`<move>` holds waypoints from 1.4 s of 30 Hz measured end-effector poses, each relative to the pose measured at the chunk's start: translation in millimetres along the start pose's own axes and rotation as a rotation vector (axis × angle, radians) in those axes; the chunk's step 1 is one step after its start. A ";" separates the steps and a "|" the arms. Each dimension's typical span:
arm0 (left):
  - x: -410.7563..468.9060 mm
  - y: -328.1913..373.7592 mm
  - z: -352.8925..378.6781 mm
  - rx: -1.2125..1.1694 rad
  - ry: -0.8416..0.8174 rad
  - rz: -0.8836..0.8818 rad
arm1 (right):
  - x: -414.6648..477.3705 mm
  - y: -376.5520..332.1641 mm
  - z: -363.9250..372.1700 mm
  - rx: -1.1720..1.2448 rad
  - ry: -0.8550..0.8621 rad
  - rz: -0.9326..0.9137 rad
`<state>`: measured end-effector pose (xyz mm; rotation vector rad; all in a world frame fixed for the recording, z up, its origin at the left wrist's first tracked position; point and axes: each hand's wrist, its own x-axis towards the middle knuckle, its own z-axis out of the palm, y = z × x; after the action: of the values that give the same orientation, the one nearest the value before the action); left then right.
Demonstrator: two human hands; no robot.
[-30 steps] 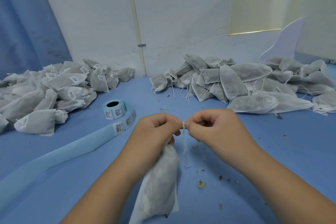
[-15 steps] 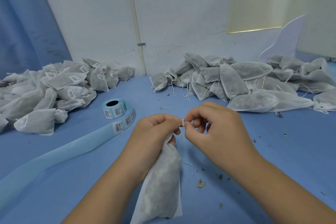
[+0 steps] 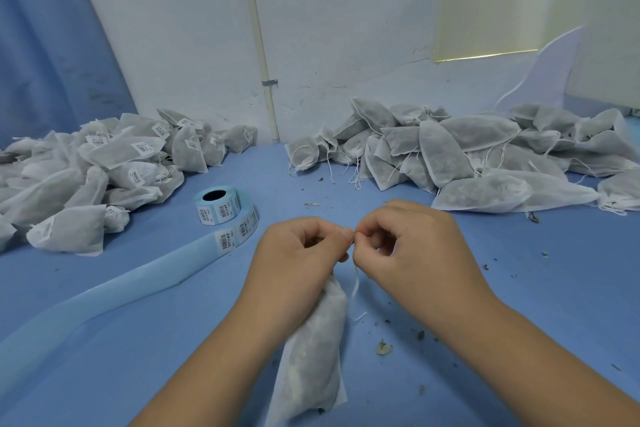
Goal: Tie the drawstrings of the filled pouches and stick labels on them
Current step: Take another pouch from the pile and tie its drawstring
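my left hand (image 3: 298,253) and right hand (image 3: 412,250) meet above the bench (image 3: 519,288), both pinching the drawstring (image 3: 355,284) of a filled pouch (image 3: 311,357) trailing toward the near edge. labelled pouches (image 3: 104,163) heap far left; the unlabelled pile (image 3: 485,156) far right suggests plenty remains.

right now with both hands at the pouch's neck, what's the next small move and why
Probably draw the hands apart to tighten the tie: left hand and right hand pinch the drawstring at the neck of the pouch, fingertips nearly touching, one tail hanging loose.
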<state>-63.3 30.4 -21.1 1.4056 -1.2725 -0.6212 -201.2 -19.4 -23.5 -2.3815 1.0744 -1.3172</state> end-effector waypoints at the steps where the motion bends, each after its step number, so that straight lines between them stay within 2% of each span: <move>1: 0.1 0.3 0.0 0.007 -0.003 0.004 | 0.5 0.0 -0.6 0.014 -0.013 0.020; 11: 4.7 -0.3 -6.0 -0.011 -0.033 -0.001 | 13.0 8.9 -19.3 0.491 -0.192 0.432; 16: 8.1 -2.3 -10.7 -0.002 -0.024 0.006 | 19.7 11.2 -29.2 1.047 -0.281 0.495; 18: 8.8 -3.9 -10.4 0.007 -0.021 -0.001 | 21.5 12.0 -32.1 1.199 -0.294 0.494; 20: 8.8 -5.1 -10.6 -0.017 -0.030 -0.005 | 22.1 14.6 -33.4 1.144 -0.257 0.503; 23: 8.3 -5.4 -11.2 -0.054 -0.053 0.007 | 20.4 19.7 -29.0 0.871 -0.208 0.560; 27: 7.0 -3.9 -9.8 -0.104 -0.099 0.006 | 18.2 22.5 -22.4 0.650 -0.231 0.585; 36: 7.6 -1.6 -10.9 -0.214 -0.110 -0.031 | 15.7 17.8 -24.6 0.678 -0.473 0.509; 42: 7.3 -1.5 -12.3 -0.236 -0.106 -0.035 | 15.7 19.1 -25.2 0.655 -0.399 0.412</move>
<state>-49.7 27.9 -17.1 1.2155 -1.2155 -0.8505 -225.7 -39.9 -8.4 -1.7142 0.7923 -0.8263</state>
